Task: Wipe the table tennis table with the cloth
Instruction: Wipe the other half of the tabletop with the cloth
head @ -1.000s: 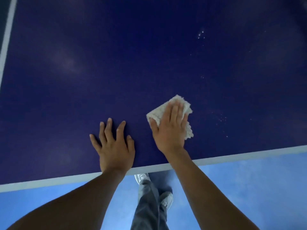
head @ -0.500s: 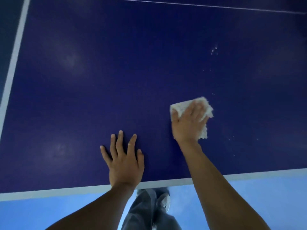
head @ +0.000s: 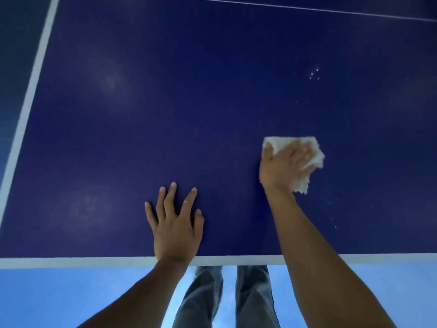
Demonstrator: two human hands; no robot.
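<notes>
The table tennis table (head: 165, 114) is dark blue and fills most of the head view. My right hand (head: 281, 166) presses a crumpled white cloth (head: 314, 157) flat onto the table, right of centre; the cloth sticks out beyond my fingers at the top and right. My left hand (head: 176, 228) rests flat on the table with its fingers spread, just inside the near edge. Small white specks (head: 314, 73) lie farther up the table from the cloth, and a few faint ones (head: 333, 209) lie below it.
A white border line (head: 94, 261) runs along the near edge and another (head: 30, 91) along the left side. A thin white line (head: 307, 8) crosses the top. Below the edge are the blue floor (head: 71, 299) and my trouser legs (head: 212, 297).
My right hand has slid the cloth to the right and a little away from me across the table. My left hand has stayed flat near the edge.
</notes>
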